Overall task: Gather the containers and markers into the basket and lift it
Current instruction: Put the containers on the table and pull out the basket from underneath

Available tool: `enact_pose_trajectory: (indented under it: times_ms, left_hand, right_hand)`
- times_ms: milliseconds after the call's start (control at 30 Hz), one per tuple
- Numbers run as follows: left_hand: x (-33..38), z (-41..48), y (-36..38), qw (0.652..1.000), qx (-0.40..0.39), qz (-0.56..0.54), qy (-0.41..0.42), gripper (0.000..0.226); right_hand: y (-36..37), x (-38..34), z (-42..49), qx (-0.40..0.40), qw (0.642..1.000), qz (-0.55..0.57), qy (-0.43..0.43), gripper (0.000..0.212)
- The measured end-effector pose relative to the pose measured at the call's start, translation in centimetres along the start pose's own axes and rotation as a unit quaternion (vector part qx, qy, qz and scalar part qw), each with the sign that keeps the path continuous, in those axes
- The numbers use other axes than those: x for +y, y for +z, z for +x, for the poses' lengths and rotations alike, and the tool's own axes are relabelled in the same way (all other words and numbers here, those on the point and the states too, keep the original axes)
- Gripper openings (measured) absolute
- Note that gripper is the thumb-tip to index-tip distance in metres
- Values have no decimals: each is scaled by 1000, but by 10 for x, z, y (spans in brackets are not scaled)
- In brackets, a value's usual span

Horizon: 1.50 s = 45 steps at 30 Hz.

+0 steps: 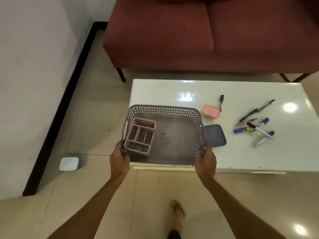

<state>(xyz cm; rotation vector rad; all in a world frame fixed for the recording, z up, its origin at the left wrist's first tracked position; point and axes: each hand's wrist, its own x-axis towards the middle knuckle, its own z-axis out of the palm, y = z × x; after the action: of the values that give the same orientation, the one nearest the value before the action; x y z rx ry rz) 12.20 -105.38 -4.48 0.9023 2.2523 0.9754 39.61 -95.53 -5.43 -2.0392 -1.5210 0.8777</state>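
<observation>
A grey perforated basket (172,111) is over the near-left corner of the white table (224,157). My left hand (119,158) grips its near-left corner and my right hand (206,160) grips its near-right corner. Inside the basket, at the left, stands a mauve divided organizer (139,135). To the right of the basket on the table lie a dark blue lidded container (215,135) and a small pink container (211,111). A black marker (221,102) lies beside the pink one. Several markers and pens (255,126) are scattered further right.
A dark red sofa (198,35) stands behind the table. On the tiled floor at the left sits a small white-lidded teal container (69,163), near a black skirting strip (57,111) along the wall. My bare foot (177,214) is on the floor below.
</observation>
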Motion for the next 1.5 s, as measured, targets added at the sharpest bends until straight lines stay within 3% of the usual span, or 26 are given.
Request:
enact_pose_trajectory:
  times_ms: [333, 667, 900, 1033, 1200, 1333, 1500]
  left_hand:
    - [6, 119, 72, 1000, 19, 13, -13, 35]
    - [10, 139, 72, 999, 17, 16, -41, 35]
    - [4, 141, 57, 998, -26, 17, -46, 43]
    - [1, 139, 30, 997, -40, 19, -65, 66]
    - [6, 118, -30, 998, -35, 10, -60, 61]
    - [-19, 95, -97, 997, 12, -16, -70, 54]
    - [-101, 78, -182, 987, 70, -60, -129, 51]
  right_hand:
    - [66, -16, 133, -32, 999, -2, -11, 31]
    - [78, -23, 136, -36, 998, -44, -10, 29]
    - [75, -32, 123, -14, 999, -41, -17, 44]
    - [67, -52, 95, 43, 990, -105, -87, 62]
    - [69, -103, 37, 48, 979, -113, -163, 64]
    - [107, -150, -30, -28, 960, -79, -265, 54]
    - [193, -210, -113, -149, 937, -61, -311, 48]
